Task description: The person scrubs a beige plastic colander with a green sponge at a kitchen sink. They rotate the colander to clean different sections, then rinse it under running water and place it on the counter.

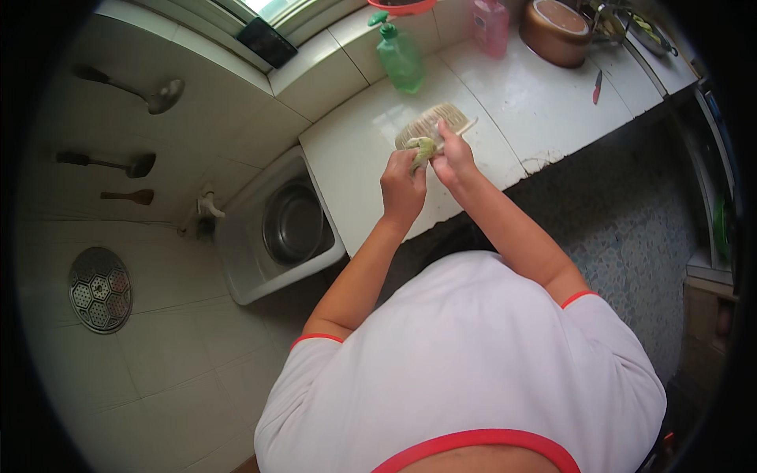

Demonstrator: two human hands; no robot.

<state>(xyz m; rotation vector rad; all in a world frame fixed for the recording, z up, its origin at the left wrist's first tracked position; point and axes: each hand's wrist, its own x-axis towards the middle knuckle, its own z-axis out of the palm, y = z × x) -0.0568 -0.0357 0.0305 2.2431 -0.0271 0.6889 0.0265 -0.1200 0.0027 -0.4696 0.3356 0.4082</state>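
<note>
Above the white tiled counter (390, 127), my right hand (455, 155) grips a ribbed beige basket (427, 123) by its near side, thumb on its wall. The basket is tilted, and its pale rim shows to the right of my thumb. My left hand (403, 180) pinches a crumpled pale-green cloth (421, 151) against the basket's near side. My fingers hide part of the cloth and the basket's lower edge. Just beyond the basket stands a green pump bottle (401, 62).
Left of the counter, a white sink (245, 260) holds a metal basin (291, 223) near a tap (210, 204). A pink bottle (491, 29), a brown pot (556, 32) and a small red-handled knife (597, 88) sit farther right. Utensils, including a ladle (165, 96), hang on the left wall.
</note>
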